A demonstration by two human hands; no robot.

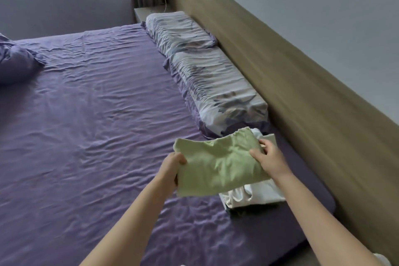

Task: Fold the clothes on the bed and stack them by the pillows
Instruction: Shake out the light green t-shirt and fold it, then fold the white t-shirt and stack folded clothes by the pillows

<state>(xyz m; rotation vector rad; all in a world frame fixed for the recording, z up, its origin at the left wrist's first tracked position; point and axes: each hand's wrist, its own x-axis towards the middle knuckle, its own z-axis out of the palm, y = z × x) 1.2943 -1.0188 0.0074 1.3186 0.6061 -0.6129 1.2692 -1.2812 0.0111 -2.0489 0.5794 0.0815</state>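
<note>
Both hands are holding the folded green garment (218,162) over the stack (254,194) at five o'clock: left hand (172,166) pinching its left edge, right hand (269,157) gripping its right edge, beside the pillows (216,84).

Soft matt green cloth (218,168); creased purple sheet (97,114); matt wooden headboard (291,97)

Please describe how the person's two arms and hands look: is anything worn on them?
Both forearms are bare up to the frame edge: no sleeves show. The left hand and right hand wear no gloves, and no watch, bracelet or ring can be seen.
</note>
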